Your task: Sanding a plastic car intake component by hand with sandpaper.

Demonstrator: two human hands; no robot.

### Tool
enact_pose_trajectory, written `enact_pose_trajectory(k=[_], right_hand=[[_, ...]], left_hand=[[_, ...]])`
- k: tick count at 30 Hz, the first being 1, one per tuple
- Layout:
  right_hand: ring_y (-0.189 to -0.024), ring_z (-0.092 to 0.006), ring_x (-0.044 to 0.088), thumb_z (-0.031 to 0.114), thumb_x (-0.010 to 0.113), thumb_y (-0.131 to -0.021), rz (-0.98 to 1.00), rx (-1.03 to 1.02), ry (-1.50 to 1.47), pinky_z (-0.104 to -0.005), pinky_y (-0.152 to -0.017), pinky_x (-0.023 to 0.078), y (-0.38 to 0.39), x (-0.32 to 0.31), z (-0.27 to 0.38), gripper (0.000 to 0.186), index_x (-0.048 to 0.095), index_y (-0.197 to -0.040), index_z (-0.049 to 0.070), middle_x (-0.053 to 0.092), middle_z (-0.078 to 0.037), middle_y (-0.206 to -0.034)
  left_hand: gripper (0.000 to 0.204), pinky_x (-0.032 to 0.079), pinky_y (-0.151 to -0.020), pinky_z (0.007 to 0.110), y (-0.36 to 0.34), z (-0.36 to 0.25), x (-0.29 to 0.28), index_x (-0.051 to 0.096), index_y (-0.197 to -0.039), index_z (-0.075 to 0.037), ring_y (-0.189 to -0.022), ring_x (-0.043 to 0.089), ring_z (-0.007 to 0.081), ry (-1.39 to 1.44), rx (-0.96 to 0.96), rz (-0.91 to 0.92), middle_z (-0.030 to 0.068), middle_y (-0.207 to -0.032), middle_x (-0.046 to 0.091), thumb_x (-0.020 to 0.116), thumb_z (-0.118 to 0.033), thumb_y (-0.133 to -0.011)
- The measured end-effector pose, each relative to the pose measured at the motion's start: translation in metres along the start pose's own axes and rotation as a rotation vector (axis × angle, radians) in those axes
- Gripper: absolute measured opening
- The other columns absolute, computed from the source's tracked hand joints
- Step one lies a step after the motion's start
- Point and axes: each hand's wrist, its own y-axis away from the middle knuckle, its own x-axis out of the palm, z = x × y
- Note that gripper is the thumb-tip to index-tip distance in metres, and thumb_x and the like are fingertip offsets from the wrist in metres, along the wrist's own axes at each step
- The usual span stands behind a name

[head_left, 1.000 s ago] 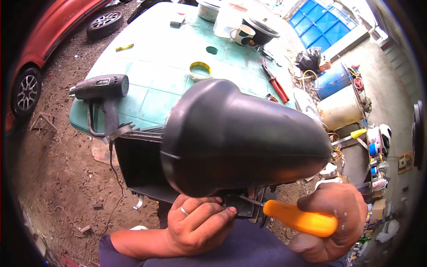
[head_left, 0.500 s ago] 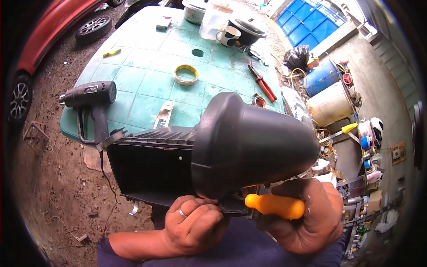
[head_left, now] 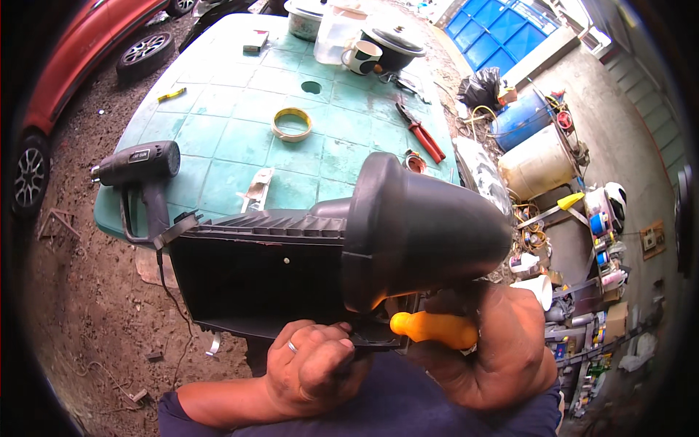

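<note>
A black plastic housing (head_left: 255, 280), box-like with a ribbed upper edge, lies across my lap and the table's near edge. Against its right end sits a large, smooth, rounded black plastic duct (head_left: 429, 218), tapering to the right. My left hand (head_left: 313, 364), with a ring on it, has its fingers curled over the housing's lower edge. In my right hand (head_left: 502, 349) is a screwdriver with a yellow handle (head_left: 440, 331). It points left toward the joint under the duct, where its tip is hidden from view.
On the green tiled table (head_left: 240, 116) lie a heat gun (head_left: 149, 171), a roll of tape (head_left: 292, 124), red-handled pliers (head_left: 422, 135) and a yellow cutter (head_left: 172, 95). A mug (head_left: 362, 57) and pots stand at the back. A red car (head_left: 80, 58) is at left, barrels (head_left: 535, 167) at right.
The rounded duct has shifted right relative to the housing, showing more of the housing's inside and a gap below. My right hand and the screwdriver have moved slightly left and up.
</note>
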Motion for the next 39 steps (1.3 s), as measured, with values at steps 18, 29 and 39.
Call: enact_pose_trajectory(k=[18,29,39], right_hand=[[-0.079,-0.0356,0.081,0.024,0.089,-0.100,-0.015,-0.077,0.015,-0.0427,-0.072,0.065,-0.002,0.000,-0.010,0.040,0.072,-0.120,-0.006,0.081,-0.020,-0.103],[-0.079,-0.0353,0.080,0.025,0.088,-0.100,-0.001,-0.033,-0.017,-0.0437,-0.072,0.065,0.000,-0.002,-0.008,0.038,0.073,-0.119,-0.004,0.080,-0.018,-0.098],[-0.060,-0.0129,0.052,0.064,0.071,-0.109,-0.708,0.176,-0.150,-0.0283,-0.059,0.039,0.054,0.001,-0.006,0.068,0.062,-0.114,-0.003,0.056,-0.006,-0.076]], left_hand=[[0.077,0.061,-0.072,0.039,-0.002,-0.003,0.003,0.051,-0.137,-0.009,-0.076,0.073,0.0262,-0.046,-0.012,0.015,0.0124,-0.101,0.076,0.095,-0.003,-0.073],[0.072,0.062,-0.074,0.039,-0.004,-0.004,0.007,0.056,-0.134,-0.006,-0.081,0.075,0.0261,-0.041,-0.005,-0.008,0.0126,-0.103,0.076,0.096,-0.005,-0.074],[0.045,0.058,-0.072,0.038,-0.018,-0.011,0.001,0.079,-0.121,-0.006,-0.081,0.070,0.0239,-0.193,-0.011,0.114,0.0091,-0.107,0.069,0.089,-0.006,-0.077]])
